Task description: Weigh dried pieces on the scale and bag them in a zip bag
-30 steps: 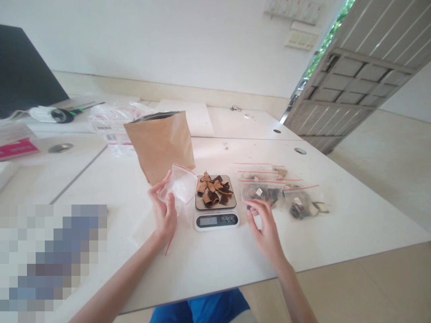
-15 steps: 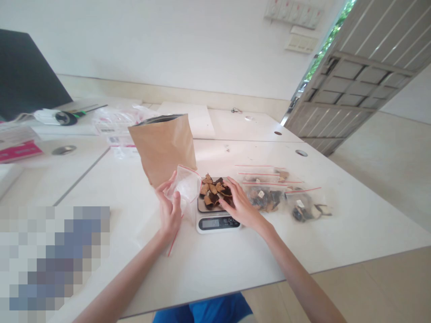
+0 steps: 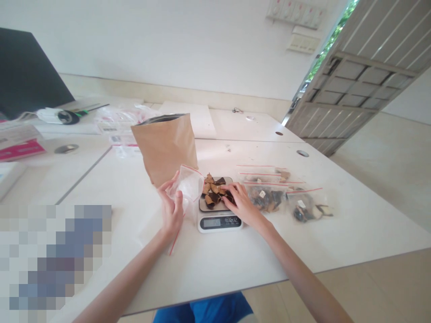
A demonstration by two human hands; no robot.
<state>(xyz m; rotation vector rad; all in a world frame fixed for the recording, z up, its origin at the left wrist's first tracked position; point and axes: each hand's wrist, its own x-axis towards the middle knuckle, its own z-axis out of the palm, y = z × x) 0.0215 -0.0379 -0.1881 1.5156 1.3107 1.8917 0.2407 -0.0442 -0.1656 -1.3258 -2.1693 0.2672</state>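
My left hand is closed around a clear zip bag with a red seal line, its mouth tilted toward a small digital scale. Brown, curled dried peel pieces lie heaped on the scale's plate. Over the right side of that heap, my right hand has its thumb and fingers closing on some pieces, which the fingers partly hide. Another clear zip bag lies flat under my left wrist. Just behind my left hand, a brown paper bag stands upright with its top open.
Several filled zip bags with small white labels lie right of the scale. Plastic packaging, a white camera-like device and a dark monitor are at the back left. A metal door stands beyond the table's right side.
My right hand's fingers have drawn in from spread over the peel heap to gripping at its right side. My left hand still holds the zip bag beside the scale.
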